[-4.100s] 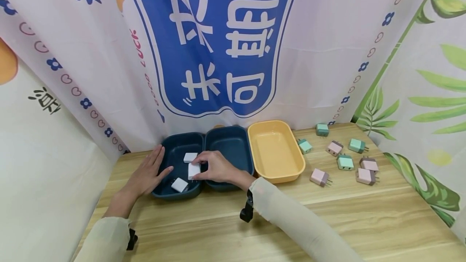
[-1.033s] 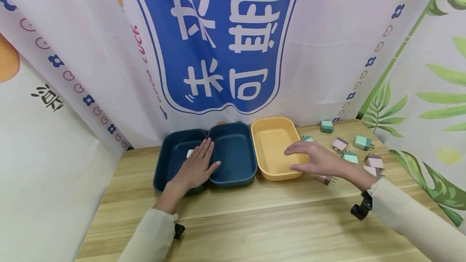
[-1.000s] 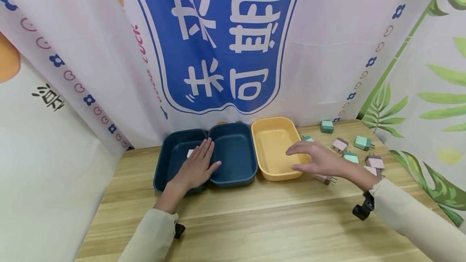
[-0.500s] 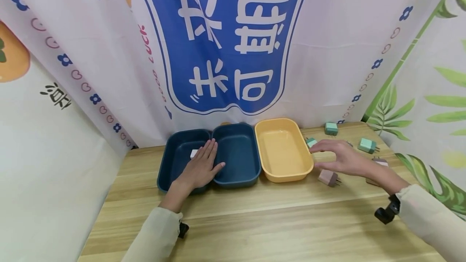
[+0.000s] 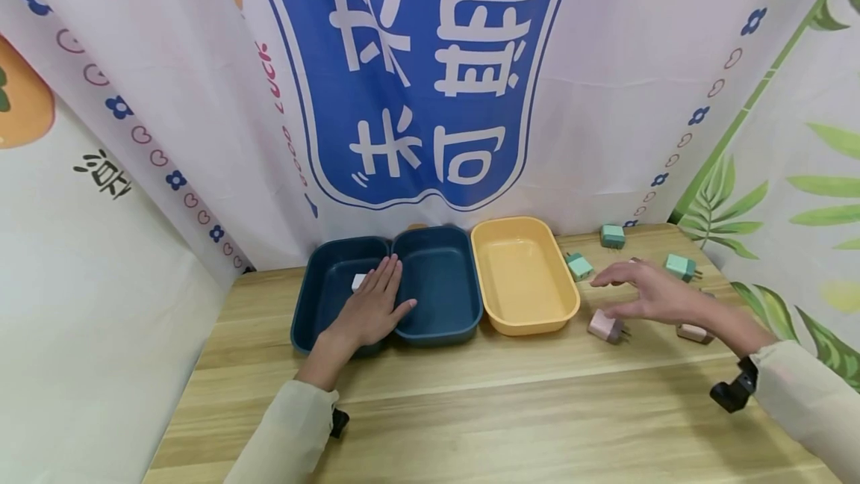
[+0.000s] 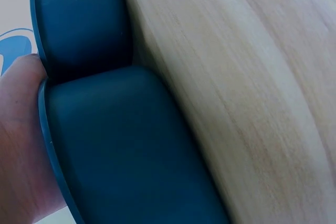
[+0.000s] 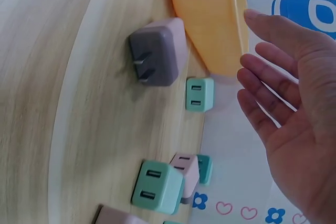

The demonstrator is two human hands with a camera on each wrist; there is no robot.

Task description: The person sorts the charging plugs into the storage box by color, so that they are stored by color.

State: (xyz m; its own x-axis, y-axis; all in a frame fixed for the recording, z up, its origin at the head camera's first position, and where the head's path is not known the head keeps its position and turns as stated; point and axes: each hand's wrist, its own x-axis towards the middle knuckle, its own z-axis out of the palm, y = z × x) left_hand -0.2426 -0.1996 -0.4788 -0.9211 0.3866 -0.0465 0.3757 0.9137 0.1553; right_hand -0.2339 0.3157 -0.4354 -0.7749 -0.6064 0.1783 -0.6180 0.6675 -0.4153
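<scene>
My left hand [image 5: 368,312] lies with straight fingers over the adjoining rims of the left dark blue bin [image 5: 302,297] and the middle dark blue bin [image 5: 440,286]. Partly covered by it, a white USB charger [image 5: 359,282] shows in the left bin. My right hand [image 5: 648,293] hovers just right of the yellow bin [image 5: 524,278], fingers spread and relaxed, holding nothing. Below its thumb lies a pink charger [image 5: 605,326], whose prongs show in the right wrist view. A mint green charger [image 5: 579,267] lies beyond the fingertips. The hand hides some chargers.
More chargers lie around the right hand: a green one [image 5: 612,236] near the curtain, another green one [image 5: 680,267], and a pink one [image 5: 695,332] under the wrist. A printed curtain [image 5: 416,95] closes off the table's back. Wooden tabletop [image 5: 484,409] stretches in front.
Some seconds ago my right hand pinched a white charger in the left bin; lately it has moved right, off the yellow bin. My left hand has shifted from the left bin's outer rim to the inner one.
</scene>
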